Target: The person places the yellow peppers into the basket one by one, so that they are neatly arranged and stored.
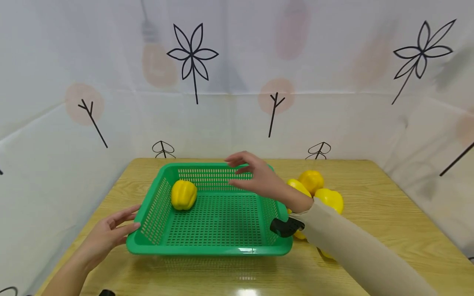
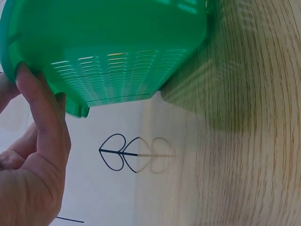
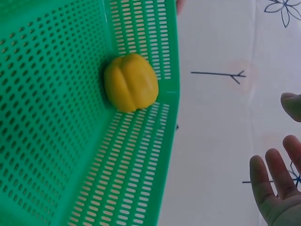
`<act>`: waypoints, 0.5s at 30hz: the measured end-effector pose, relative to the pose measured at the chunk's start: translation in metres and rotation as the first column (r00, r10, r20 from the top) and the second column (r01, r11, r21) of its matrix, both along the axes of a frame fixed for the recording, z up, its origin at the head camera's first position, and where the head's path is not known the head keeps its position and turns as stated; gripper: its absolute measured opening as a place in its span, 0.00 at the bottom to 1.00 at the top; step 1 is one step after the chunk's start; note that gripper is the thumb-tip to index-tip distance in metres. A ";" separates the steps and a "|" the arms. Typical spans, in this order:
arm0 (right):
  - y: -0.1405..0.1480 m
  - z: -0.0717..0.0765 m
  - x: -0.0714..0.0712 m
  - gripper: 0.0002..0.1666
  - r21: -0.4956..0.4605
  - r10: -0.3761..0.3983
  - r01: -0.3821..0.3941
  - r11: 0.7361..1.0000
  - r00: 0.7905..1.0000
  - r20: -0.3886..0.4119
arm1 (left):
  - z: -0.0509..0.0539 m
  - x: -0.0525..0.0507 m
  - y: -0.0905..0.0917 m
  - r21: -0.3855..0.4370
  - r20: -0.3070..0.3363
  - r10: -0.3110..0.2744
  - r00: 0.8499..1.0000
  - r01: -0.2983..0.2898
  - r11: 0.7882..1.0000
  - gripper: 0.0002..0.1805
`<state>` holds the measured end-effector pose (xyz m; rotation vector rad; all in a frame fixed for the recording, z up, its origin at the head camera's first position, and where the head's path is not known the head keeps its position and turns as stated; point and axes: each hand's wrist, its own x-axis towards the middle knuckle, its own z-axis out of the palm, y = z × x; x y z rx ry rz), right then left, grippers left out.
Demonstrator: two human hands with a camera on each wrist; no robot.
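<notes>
A yellow bell pepper (image 1: 184,195) lies inside a green plastic basket (image 1: 207,250), near its back left corner. My left hand (image 1: 111,230) touches the basket's left rim from outside, its fingertips and thumb at the edge; the left wrist view shows fingers (image 2: 44,108) against the rim's underside. Over the basket's right part hovers my right hand (image 1: 257,174), fingers loosely bent and apart, holding nothing. In the right wrist view the same pepper (image 3: 131,83) rests against the slotted wall, away from the hand's spread fingers (image 3: 280,176).
Several yellow peppers (image 1: 328,200) sit right of the basket, some partly hidden behind my right forearm and sleeve (image 1: 355,242). The wooden table (image 1: 385,230) ends at a white patterned curtain (image 1: 229,119). A black wrist strap piece (image 1: 286,227) hangs by the basket's right rim.
</notes>
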<state>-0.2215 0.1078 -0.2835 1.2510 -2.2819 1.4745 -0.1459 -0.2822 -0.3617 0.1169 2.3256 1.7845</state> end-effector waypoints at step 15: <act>0.041 -0.004 0.008 0.27 0.022 -0.116 0.115 0.993 0.993 0.037 | -0.002 -0.002 -0.002 0.013 0.011 -0.006 1.000 0.006 1.000 0.33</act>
